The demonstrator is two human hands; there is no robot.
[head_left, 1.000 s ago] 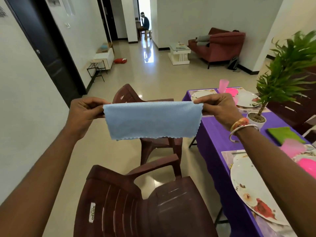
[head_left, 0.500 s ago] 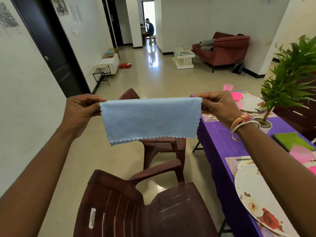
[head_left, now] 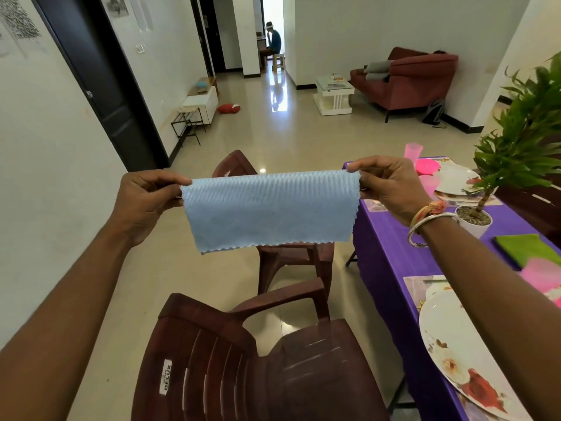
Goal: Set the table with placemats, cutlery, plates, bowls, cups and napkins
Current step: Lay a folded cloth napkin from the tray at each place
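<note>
You are setting out the blue napkin [head_left: 270, 211]; next, I think, you lay it by the plate [head_left: 449, 338] on the worktop [head_left: 388, 262]. Above the brown chair [head_left: 303, 375], your left hand [head_left: 145, 202] and right hand [head_left: 391, 192] each pinch a top corner, fingers [head_left: 170, 180] curled, holding it stretched in the air.

Chair [head_left: 243, 360] low ahead; plant [head_left: 522, 141] crowds table [head_left: 388, 253] right; purple strip between settings bare.
</note>
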